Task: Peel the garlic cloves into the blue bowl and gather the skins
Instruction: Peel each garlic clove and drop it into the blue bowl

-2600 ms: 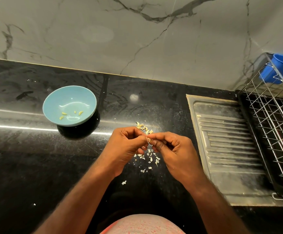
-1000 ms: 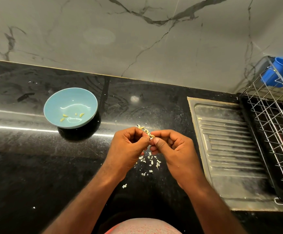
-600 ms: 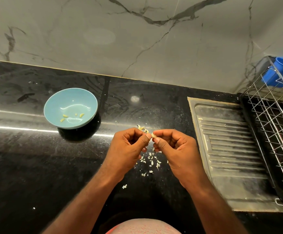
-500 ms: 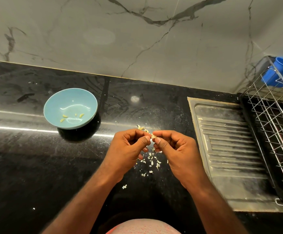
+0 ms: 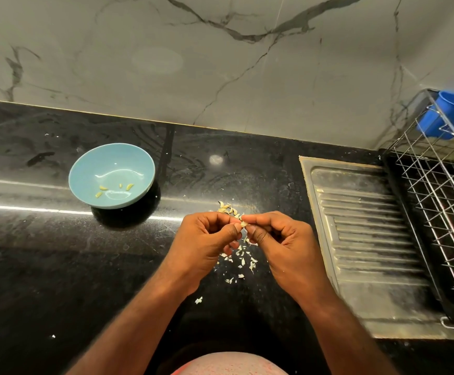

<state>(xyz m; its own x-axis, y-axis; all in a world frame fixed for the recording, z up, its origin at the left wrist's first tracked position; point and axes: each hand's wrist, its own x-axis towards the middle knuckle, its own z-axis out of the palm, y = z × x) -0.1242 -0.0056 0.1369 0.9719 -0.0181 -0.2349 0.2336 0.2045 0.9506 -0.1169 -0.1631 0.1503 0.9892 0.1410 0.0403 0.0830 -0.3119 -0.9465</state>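
Note:
My left hand [image 5: 204, 239] and my right hand [image 5: 282, 244] meet above the black counter [image 5: 44, 266], fingertips pinching one small garlic clove [image 5: 243, 224] between them. Just behind the hands lies a small heap of unpeeled cloves [image 5: 227, 208]. Beneath the hands, white skin flakes [image 5: 240, 262] are scattered on the counter, with one stray flake [image 5: 198, 300] nearer me. The blue bowl [image 5: 85, 169] stands to the left and holds several peeled cloves [image 5: 115, 188].
A steel drainboard [image 5: 366, 239] is set into the counter at the right, with a wire dish rack [image 5: 442, 201] beyond it holding a blue plastic cup [image 5: 453, 115]. A marble wall [image 5: 193, 63] backs the counter.
Both hands stay together over the skin pile, working the clove between the fingertips; they have shifted only slightly. Bowl and heap are unchanged.

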